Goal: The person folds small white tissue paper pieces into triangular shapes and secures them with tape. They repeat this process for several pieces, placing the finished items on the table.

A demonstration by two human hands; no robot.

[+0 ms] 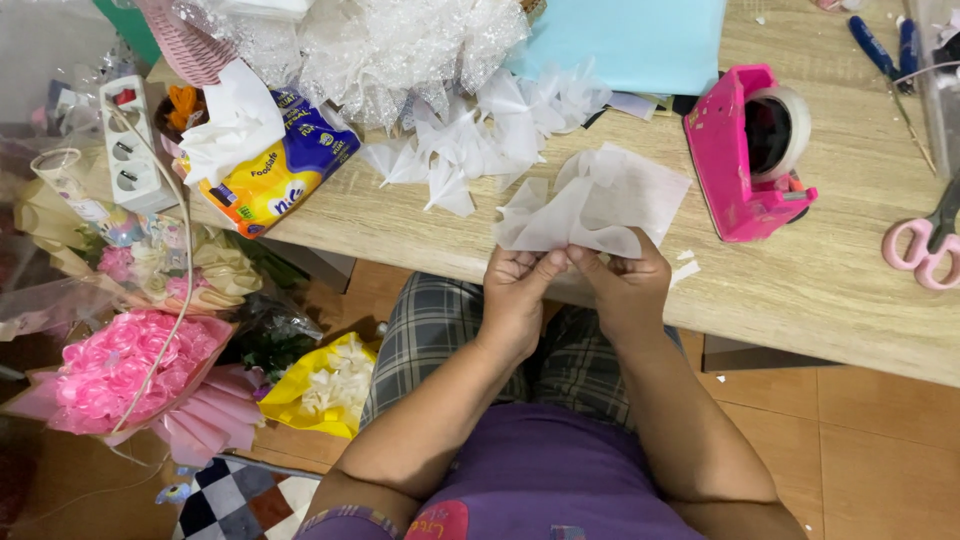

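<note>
Both of my hands pinch the lower edge of a bunched sheet of white tissue paper just past the near edge of the wooden table. My left hand grips it from the left with fingers curled. Thumb and fingers of my right hand grip it from the right. The paper fans upward over the table. Behind it lies a heap of folded white paper pieces.
A pink tape dispenser stands right of the paper, pink-handled scissors at the far right. A yellow and blue tissue pack, clear wrap and light blue paper lie behind. Flower bouquets sit on the floor at left.
</note>
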